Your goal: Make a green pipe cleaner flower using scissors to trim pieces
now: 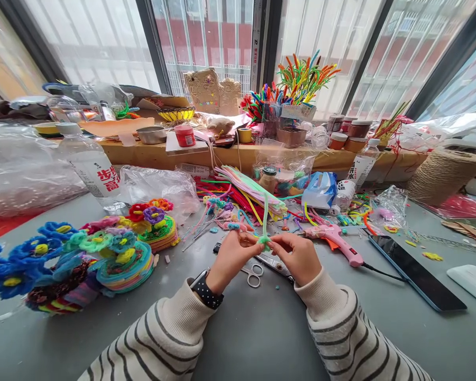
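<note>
Between my two hands is a light green pipe cleaner (265, 214), its straight end pointing up and its lower part bunched into a small knot or loop. My left hand (238, 256) pinches the bunched part from the left. From the right, the fingers of my right hand (297, 256) close on the same part. Below them on the grey table lie small scissors (254, 276) and a larger pair of metal scissors (275, 264), partly covered by my right hand. A pink glue gun (335, 241) rests just right of my right hand.
Fuzzy flower pots (122, 267) crowd the left side. Bundled pipe cleaners (249, 190) lie behind my hands. A phone (416, 272) and a twine spool (446, 174) are at right. A water bottle (93, 169) stands at back left. Paint jars (184, 136) line the ledge.
</note>
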`<state>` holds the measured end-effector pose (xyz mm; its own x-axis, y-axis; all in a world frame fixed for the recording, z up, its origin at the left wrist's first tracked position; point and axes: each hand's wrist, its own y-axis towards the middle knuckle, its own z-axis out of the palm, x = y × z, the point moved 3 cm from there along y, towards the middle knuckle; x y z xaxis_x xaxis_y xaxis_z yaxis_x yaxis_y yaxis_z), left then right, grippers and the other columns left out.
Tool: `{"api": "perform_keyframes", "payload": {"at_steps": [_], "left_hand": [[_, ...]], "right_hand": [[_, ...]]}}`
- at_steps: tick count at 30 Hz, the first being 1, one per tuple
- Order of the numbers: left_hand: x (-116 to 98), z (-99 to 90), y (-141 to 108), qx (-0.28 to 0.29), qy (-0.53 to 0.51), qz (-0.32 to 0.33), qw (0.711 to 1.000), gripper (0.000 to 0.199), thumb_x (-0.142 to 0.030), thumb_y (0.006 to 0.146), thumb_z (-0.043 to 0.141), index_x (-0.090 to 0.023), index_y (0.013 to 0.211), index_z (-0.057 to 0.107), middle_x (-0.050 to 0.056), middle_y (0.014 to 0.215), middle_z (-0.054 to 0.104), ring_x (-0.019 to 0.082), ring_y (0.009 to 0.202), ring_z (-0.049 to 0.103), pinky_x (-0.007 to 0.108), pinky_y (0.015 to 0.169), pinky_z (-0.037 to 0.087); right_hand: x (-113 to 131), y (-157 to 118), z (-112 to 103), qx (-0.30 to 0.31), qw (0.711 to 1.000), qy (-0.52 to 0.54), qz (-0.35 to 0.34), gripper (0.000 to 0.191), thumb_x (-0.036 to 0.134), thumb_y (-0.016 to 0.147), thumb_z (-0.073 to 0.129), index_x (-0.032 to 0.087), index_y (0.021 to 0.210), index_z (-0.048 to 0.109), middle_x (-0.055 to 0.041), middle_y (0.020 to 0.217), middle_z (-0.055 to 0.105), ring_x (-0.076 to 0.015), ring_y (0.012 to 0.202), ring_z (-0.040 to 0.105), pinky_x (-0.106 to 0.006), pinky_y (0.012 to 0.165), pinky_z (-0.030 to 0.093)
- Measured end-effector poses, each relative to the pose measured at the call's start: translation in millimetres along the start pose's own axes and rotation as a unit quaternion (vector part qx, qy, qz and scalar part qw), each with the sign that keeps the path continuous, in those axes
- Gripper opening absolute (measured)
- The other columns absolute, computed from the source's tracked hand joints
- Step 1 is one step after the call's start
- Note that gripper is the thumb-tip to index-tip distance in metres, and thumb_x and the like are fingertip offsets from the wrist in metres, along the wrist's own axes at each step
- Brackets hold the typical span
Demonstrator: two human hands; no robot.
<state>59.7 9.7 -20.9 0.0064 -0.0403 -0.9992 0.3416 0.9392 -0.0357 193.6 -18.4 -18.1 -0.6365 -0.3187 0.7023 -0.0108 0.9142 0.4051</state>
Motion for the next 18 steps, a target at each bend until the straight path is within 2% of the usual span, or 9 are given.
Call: {"api": "perform_keyframes", "payload": {"at_steps": [5, 10, 12, 18], "left_hand": [[1, -0.2, 0, -0.018, 0.018, 0.016, 1.000, 0.035, -0.021, 0.057, 0.063, -0.017, 0.080, 0.037, -0.006, 0.052, 0.052, 0.010, 0.052, 0.053, 0.021, 0.050, 0.039], [3, -0.7, 1, -0.040, 0.006, 0.021, 0.999, 0.035, -0.021, 0.057, 0.062, -0.017, 0.080, 0.036, -0.005, 0.053, 0.055, 0.011, 0.053, 0.055, 0.024, 0.055, 0.042], [2, -1.1, 1, -0.041, 0.011, 0.025, 0.999, 0.035, -0.022, 0.057, 0.062, -0.017, 0.081, 0.036, -0.004, 0.054, 0.056, 0.012, 0.053, 0.055, 0.025, 0.056, 0.042], [0, -2.7, 1, -0.045, 0.076, 0.050, 0.995, 0.031, -0.024, 0.059, 0.060, -0.017, 0.080, 0.039, -0.004, 0.058, 0.055, 0.013, 0.057, 0.056, 0.024, 0.055, 0.043]], "right_hand": [[7, -4, 2, -0.041, 0.988, -0.115, -0.092, 0.018, 0.023, 0.076, 0.048, 0.014, 0.070, 0.062, -0.0039, 0.059, 0.061, -0.0128, 0.051, 0.055, -0.022, 0.049, 0.042], [20, -10, 8, -0.112, 0.940, -0.243, -0.212, 0.026, 0.017, 0.081, 0.039, 0.013, 0.069, 0.061, -0.0053, 0.057, 0.059, -0.0141, 0.054, 0.055, -0.023, 0.052, 0.041], [21, -11, 8, -0.116, 0.937, -0.245, -0.220, 0.023, 0.016, 0.080, 0.040, 0.014, 0.072, 0.061, -0.0054, 0.059, 0.059, -0.0145, 0.057, 0.055, -0.024, 0.055, 0.042], [14, -8, 1, -0.121, 0.970, -0.133, -0.163, 0.016, 0.019, 0.076, 0.047, 0.015, 0.086, 0.059, -0.0065, 0.075, 0.060, -0.0155, 0.069, 0.055, -0.025, 0.062, 0.045]]}}
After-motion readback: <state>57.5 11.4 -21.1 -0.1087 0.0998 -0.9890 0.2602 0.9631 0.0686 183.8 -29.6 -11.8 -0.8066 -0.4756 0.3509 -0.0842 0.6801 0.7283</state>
